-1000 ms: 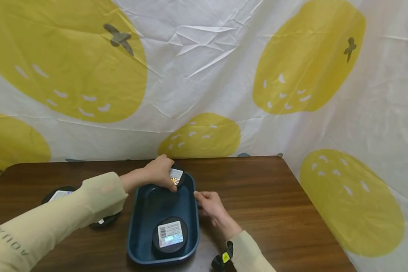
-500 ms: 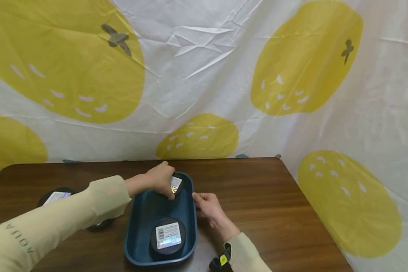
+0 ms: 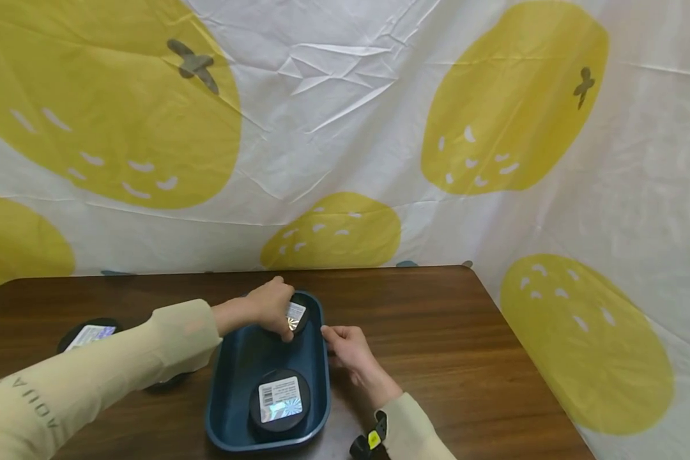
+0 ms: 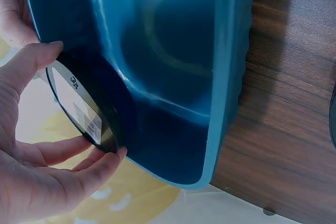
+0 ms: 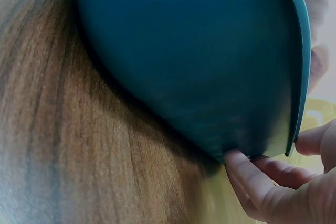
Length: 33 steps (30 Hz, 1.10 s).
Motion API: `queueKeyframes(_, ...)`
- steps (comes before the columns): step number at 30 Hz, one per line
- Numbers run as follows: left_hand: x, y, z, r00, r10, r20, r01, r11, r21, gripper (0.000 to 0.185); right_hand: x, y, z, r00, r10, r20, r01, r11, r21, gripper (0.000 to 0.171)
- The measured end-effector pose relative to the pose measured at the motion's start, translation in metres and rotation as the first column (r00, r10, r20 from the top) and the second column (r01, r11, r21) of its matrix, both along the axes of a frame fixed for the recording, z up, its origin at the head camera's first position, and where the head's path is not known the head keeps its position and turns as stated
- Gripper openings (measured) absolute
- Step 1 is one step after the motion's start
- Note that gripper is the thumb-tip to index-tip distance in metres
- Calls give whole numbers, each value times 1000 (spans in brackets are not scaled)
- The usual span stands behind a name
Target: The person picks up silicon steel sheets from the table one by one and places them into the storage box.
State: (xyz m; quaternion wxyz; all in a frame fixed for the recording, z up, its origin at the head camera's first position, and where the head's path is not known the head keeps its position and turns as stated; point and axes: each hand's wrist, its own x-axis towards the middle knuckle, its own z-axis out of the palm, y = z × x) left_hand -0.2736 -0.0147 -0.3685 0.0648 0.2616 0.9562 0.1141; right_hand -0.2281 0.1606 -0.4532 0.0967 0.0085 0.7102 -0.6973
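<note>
A blue rectangular tray (image 3: pixel 326 390) with rounded corners stands on the table. At its far end my left hand (image 3: pixel 269 308) grips a round black tub (image 3: pixel 296 313) with a white label facing up. The left wrist view shows thumb and fingers spread around that tub's edge (image 4: pixel 79 98), which tilts inside the tray's end wall. A second, similar labelled tub (image 3: pixel 279 402) lies in the tray's near half. My right hand (image 3: pixel 353 358) pinches the tray's right side, thumb at the rim and fingers against the outer wall (image 5: pixel 184 72) in the right wrist view.
Left of the tray, another labelled black tub (image 3: pixel 92 332) sits on the brown wooden table (image 3: pixel 437 358). One more dark round thing (image 3: pixel 169 383) is mostly hidden under my left sleeve. A white curtain (image 3: pixel 351 128) with yellow fruit prints hangs behind the table.
My left hand has lowered its black tub from above the far rim down into the tray's far end. My right hand keeps its hold on the tray's side. The head view shifts slightly.
</note>
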Motion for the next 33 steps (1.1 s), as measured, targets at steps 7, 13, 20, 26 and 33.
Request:
queueKeyframes(7, -2, -2, -3, 1000, 20, 5, -20, 1000, -3, 57, 0, 0, -2, 1000, -11, 1, 11, 1000, -1, 34)
queueKeyframes(13, -3, -3, -2, 1000, 15, 6, -15, 1000, 1, 56, -1, 0, -1, 1000, -24, 3, 24, 1000, 13, 33)
queueKeyframes(20, -2, -2, -6, 1000, 7, 2, -7, 1000, -7, 55, 1, -1, 0, 1000, -25, 3, 25, 1000, 15, 34)
queueKeyframes(26, 0, -2, -14, 999, 15, 28, -14, 1000, -21, 50, 1, -2, 0, 1000, -17, 0, 17, 1000, 21, 34)
queueKeyframes(33, -1, -2, -22, 999, 24, 32, -22, 999, -33, 50, 1, -1, -1, 1000, -20, -2, 20, 999, 40, 34)
